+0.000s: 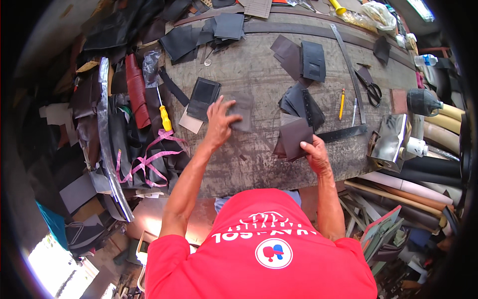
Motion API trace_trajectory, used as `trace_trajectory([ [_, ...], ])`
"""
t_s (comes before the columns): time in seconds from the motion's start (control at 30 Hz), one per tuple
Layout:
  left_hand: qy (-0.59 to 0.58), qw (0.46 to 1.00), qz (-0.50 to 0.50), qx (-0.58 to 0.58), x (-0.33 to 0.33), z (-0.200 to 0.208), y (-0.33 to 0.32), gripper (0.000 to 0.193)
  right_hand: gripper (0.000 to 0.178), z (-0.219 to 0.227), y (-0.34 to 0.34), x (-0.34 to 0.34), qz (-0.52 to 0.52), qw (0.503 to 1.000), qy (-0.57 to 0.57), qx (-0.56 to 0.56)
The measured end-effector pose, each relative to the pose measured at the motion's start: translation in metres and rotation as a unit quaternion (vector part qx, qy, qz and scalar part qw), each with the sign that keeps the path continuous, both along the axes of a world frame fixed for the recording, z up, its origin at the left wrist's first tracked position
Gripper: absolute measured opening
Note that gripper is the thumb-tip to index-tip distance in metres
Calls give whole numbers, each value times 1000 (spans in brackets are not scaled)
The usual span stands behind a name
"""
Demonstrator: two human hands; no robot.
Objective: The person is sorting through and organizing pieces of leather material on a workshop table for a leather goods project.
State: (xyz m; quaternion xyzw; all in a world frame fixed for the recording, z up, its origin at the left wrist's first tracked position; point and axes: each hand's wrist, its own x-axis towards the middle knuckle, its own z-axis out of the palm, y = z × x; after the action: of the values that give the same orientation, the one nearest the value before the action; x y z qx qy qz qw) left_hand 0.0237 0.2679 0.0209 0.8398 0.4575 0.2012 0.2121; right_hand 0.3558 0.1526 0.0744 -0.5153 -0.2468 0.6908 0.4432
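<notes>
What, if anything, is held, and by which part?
The right hand holds dark flat pieces by their right edge; whether the left hand holds anything is unclear.

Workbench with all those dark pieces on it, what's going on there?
Someone in a red shirt is at the workbench. Their right hand holds a bunch of dark flat pieces, thumb on top. Their left hand is spread open by a blurred dark piece; whether it touches that isn't clear. A yellow pencil and black scissors lie off to the right.
</notes>
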Motion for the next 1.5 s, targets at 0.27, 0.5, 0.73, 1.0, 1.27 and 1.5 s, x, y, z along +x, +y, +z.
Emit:
trace_trajectory([
  [0.27,18,988,151,-18,-5,-20,-93,56,41,45,63,-49,97,993,-20,59],
  [0.5,-5,967,252,29,-9,-27,-88,55,32,-24,55,-75,174,940,-284,76],
  [0.73,81,941,328,8,-48,-23,34,64,30,-52,-23,-27,152,964,-212,-41],
  [1.0,202,899,326,-209,-37,-5,93,70,30,-42,-26,-28,109,979,-168,-45],
  [1.27,-17,984,176,-39,-72,-20,86,41,28,-46,-19,-19,138,975,-146,-89],
  [1.5,-153,901,404,21,-91,-7,69,38,29,-47,-18,-17,142,975,-152,-81],
])
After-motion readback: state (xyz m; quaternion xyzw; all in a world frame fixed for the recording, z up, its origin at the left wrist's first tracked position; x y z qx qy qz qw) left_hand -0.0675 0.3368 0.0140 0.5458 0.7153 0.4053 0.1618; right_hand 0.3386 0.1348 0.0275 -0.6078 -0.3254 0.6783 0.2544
